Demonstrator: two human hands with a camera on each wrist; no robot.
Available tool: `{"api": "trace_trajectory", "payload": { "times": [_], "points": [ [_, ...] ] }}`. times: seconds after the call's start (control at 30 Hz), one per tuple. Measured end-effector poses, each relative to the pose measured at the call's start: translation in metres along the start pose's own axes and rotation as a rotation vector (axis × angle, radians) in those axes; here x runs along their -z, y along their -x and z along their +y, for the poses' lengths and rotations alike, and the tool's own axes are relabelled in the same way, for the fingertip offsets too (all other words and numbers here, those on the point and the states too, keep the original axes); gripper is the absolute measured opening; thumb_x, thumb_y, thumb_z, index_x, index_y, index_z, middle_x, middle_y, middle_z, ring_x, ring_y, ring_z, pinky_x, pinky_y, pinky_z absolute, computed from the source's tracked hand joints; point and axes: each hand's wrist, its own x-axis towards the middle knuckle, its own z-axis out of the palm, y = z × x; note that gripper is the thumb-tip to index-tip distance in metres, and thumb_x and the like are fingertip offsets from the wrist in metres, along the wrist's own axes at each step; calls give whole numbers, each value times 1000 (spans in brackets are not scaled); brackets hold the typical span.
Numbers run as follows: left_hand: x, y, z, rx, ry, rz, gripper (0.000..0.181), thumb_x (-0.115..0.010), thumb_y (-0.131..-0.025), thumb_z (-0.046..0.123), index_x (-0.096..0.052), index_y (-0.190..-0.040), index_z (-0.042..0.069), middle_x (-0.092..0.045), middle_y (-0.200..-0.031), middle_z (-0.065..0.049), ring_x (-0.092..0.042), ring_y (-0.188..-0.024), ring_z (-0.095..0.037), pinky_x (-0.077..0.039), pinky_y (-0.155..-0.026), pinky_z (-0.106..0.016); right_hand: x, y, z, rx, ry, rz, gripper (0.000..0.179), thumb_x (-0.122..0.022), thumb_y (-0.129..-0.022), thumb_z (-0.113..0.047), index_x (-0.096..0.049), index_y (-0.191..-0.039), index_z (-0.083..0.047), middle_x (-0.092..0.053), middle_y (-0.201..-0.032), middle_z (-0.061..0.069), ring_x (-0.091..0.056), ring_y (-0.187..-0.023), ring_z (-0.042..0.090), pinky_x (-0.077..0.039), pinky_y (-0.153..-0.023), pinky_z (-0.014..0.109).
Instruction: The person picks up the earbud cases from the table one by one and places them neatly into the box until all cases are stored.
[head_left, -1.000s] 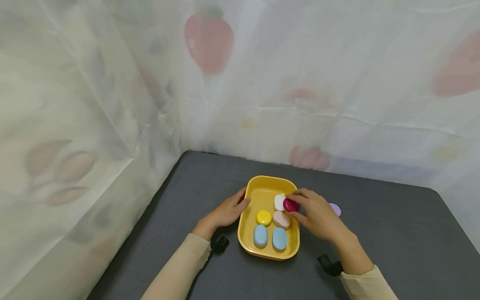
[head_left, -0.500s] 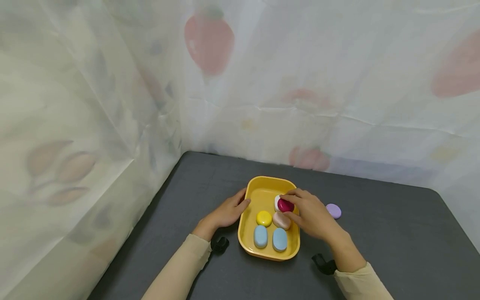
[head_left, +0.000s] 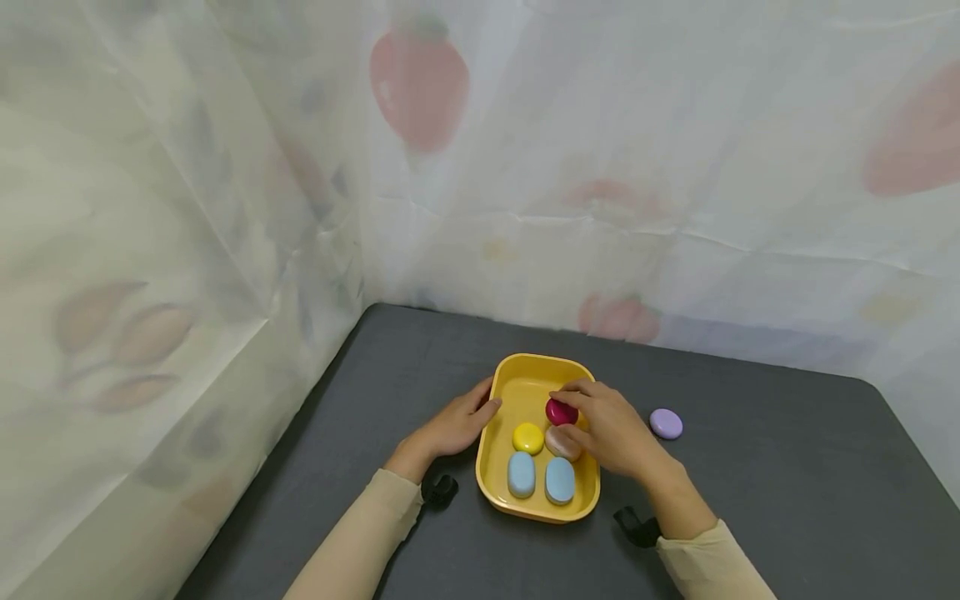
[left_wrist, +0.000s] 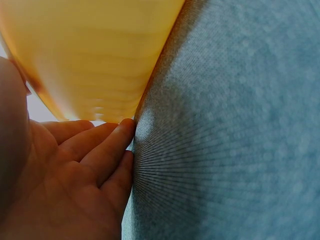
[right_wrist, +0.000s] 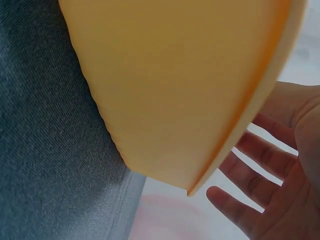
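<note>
A yellow tray [head_left: 507, 379] with rounded corners lies on the dark table. At its left rim, my left hand [head_left: 453, 423] holds it, thumb over the edge and fingers [left_wrist: 108, 150] against the outer wall. My right hand [head_left: 617, 427] reaches over the right rim and pinches a glossy dark red rounded piece [head_left: 561, 412] between thumb and fingers. Below that are a round yellow piece [head_left: 528, 438], a pale pink oval one [head_left: 561, 445] partly under the thumb, and two light blue oval ones, left [head_left: 521, 475] and right [head_left: 559, 481]. The white piece is hidden.
A lilac round piece [head_left: 666, 423] lies on the dark table [head_left: 780, 467], right of the tray. Black straps are on both wrists, left [head_left: 440, 490] and right [head_left: 636, 527]. A pale curtain [head_left: 675, 167] with fruit prints hangs behind and at left.
My right hand has moved left with the dark red piece, covering where the white piece showed. The lilac piece has come fully into sight. My left hand stays at the rim.
</note>
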Motion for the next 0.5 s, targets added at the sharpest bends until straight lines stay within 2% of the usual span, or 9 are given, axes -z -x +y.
{"api": "trace_trajectory", "payload": {
  "times": [0.23,0.5],
  "points": [
    [-1,0,0,12,-10,9,61,-38,-112,47,-20,-167,27,-33,-169,-3,-36,-153,-23,-32,-124,-50,-4,-5,-1,15,-27,5,52,-82,-91,-26,-68,-139,-12,-65,-130,5,-62,-108,23,-56,-96,45],
    [-1,-1,1,23,-13,15,62,-39,-112,47,-21,-167,26,-35,-168,-3,-38,-152,-23,-31,-124,-50,-9,-9,0,22,-36,-5,50,-80,-93,-24,-67,-140,-13,-65,-132,7,-63,-111,24,-56,-98,45]
  ]
}}
